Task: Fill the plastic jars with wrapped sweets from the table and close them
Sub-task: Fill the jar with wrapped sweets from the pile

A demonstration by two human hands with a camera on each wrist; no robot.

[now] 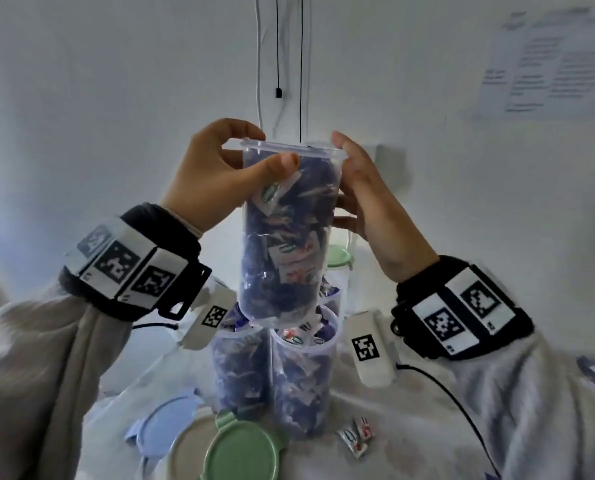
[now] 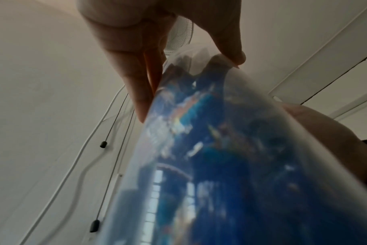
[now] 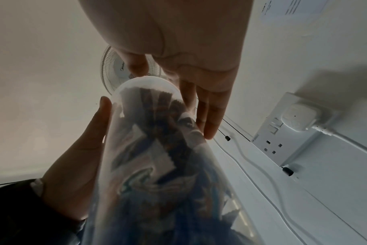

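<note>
I hold a tall clear plastic jar [image 1: 289, 237] packed with blue and white wrapped sweets up in front of me, above the table. My left hand [image 1: 268, 148] grips it just under the rim, thumb on the near side and fingers curled over the top edge. My right hand [image 1: 344, 174] clasps the jar's right side, fingers running along the far wall. In the left wrist view the jar [image 2: 199, 165] fills the frame under my left hand [image 2: 191, 82]. The right wrist view shows the jar [image 3: 157, 165] between the thumb and fingers of my right hand [image 3: 172, 99]. No coloured lid shows on it.
Two more sweet-filled jars [image 1: 303, 368] stand uncovered on the white-covered table [image 1: 410, 410] below. Behind them is a jar with a green lid [image 1: 339, 258]. Loose green [image 1: 240, 452], cream [image 1: 185, 448] and blue [image 1: 164, 424] lids lie at the front, with a few loose sweets [image 1: 354, 438] to the right.
</note>
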